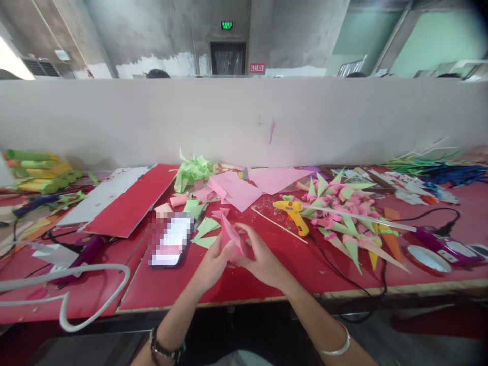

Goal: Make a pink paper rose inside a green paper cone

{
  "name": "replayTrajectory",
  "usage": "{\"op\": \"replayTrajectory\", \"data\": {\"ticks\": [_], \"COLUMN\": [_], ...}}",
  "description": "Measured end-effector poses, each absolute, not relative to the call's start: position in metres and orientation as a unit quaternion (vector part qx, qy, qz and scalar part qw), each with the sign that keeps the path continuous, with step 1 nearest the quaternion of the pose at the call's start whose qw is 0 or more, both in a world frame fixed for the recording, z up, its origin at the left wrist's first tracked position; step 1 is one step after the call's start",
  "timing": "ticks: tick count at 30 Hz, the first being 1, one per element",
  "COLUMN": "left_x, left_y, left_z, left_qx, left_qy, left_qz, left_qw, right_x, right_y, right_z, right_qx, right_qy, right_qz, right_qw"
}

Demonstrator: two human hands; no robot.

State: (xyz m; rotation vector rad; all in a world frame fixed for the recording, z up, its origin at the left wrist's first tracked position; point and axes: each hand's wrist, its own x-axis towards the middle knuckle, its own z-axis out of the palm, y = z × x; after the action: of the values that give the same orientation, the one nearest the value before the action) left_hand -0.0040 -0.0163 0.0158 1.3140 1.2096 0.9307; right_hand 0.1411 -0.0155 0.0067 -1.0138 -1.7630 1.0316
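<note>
From my remote view: both bare forearms reach in from bottom edge, converging over red tabletop [263, 279]. Left hand [219, 259] and right hand [259, 251] closed around folded pink paper piece with pointed tip [230, 234], tip upward, held just above near part of table. Right fingers curved along its side. Paper creased, matte, thin. Beyond: flat pink paper sheets [240, 188], smooth, straight-edged. Yellow plastic glue gun [295, 213] near right hand, beside cluster of pink-green paper cones [343, 208].

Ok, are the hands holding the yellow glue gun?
No, the left hand and right hand hold folded pink paper, while the yellow glue gun lies on the red table.
</note>
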Motion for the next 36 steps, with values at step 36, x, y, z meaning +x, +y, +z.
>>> {"op": "replayTrajectory", "data": {"ticks": [36], "left_x": [0.002], "left_y": [0.031], "left_z": [0.001], "left_qx": [0.591], "left_qy": [0.400], "left_qz": [0.481], "left_qw": [0.511], "right_x": [0.160], "right_y": [0.017], "right_z": [0.005], "right_qx": [-0.442], "right_qy": [-0.637], "right_qz": [0.360], "right_qw": [0.518]}}
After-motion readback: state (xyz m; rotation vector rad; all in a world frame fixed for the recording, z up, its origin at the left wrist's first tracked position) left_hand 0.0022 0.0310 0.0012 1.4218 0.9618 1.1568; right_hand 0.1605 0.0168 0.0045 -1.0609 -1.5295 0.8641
